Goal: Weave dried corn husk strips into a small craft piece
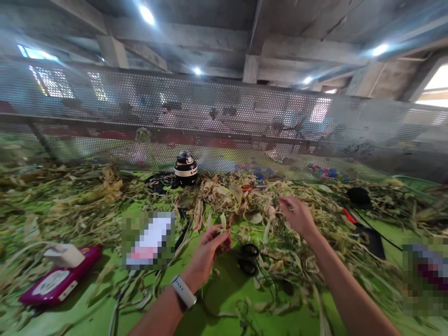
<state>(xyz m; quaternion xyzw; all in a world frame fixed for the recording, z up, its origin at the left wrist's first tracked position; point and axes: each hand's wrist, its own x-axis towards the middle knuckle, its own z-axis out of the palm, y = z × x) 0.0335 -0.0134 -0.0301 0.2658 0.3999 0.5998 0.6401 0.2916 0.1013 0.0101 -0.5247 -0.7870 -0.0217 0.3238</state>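
Observation:
My left hand [209, 249], a white-banded watch [184, 291] on its wrist, is closed with thumb and fingers around a small leafy sprig [224, 221]. Farther forward and to the right, my right hand [297, 215] reaches over a heap of dried leaves and stems [227, 193]. Its fingers are bent together, and whatever they hold is too small to make out. Between the two hands lie pale, curled dry leaves. A pair of black-handled scissors [248, 259] rests just right of my left hand, partly covered by leaves.
A magenta power bank [61, 277] carries a white plug at left, beside a blurred phone-like screen [150, 240]. A black jar [186, 169] and a red-handled tool [252, 187] stand behind. A perforated metal screen [224, 116] bounds the green table; cables cross it.

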